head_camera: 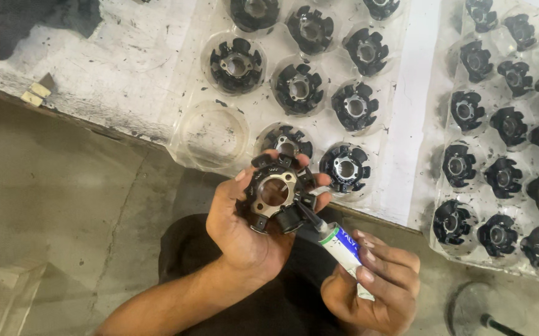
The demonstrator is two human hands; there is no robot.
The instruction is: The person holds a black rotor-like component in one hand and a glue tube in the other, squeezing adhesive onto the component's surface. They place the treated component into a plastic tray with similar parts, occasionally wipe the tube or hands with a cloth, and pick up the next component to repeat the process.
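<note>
My left hand (241,227) holds a black round stator core (276,193) with a metal centre ring, face up, just in front of the bench edge. My right hand (378,283) grips a small white tube with a blue label and green collar (341,244). The tube's dark nozzle tip touches the core's lower right side. A clear plastic tray (210,134) on the bench holds several similar black cores (236,64) in round pockets; the pocket nearest my left hand is bare.
A second clear tray (434,205) with several black cores lies at the right. The white bench top (104,74) is stained with black smudges. Below is a grey concrete floor (64,205), with a round stool base (472,311) at lower right.
</note>
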